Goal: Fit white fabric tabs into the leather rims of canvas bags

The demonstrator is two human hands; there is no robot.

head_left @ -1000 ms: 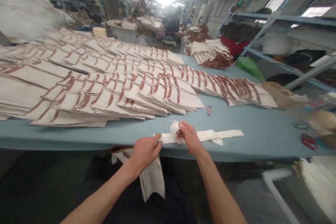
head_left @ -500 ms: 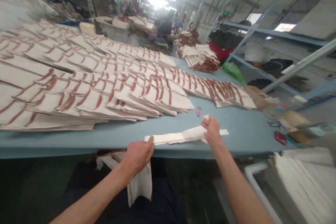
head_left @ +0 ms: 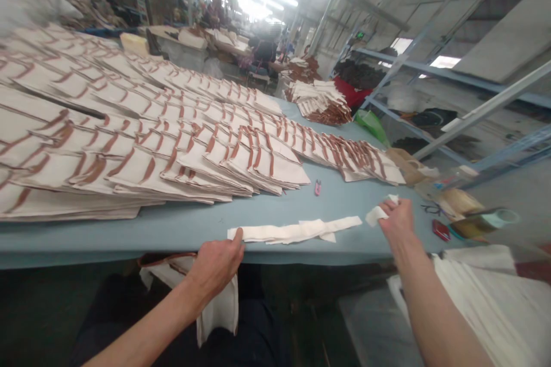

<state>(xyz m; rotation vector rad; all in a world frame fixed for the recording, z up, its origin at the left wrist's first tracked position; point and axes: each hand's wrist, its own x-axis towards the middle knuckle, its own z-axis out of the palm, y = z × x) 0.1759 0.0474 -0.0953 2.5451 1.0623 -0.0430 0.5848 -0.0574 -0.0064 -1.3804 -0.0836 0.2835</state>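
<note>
A person works at the blue-green table (head_left: pixel 185 229). The white strips (head_left: pixel 297 232) lie on the table along its front edge. The left hand (head_left: pixel 218 264) comes over this edge, and a digit of it presses on the left end of the strips; whether another finger grips from beneath, one cannot tell. From this contact the strips extend to the right on the table, their right end apart from the right hand (head_left: pixel 398 221). The right hand is closed on a crumpled white piece (head_left: pixel 376 216) over the right part of the table, and this piece hangs out from the fingers toward the strips. Below the table edge hangs a pale cloth (head_left: pixel 219 312), beside the left wrist. Pink snips (head_left: pixel 317 187) and rows of brown-striped cloth pieces (head_left: pixel 241 155) lie farther back on the table.
</note>
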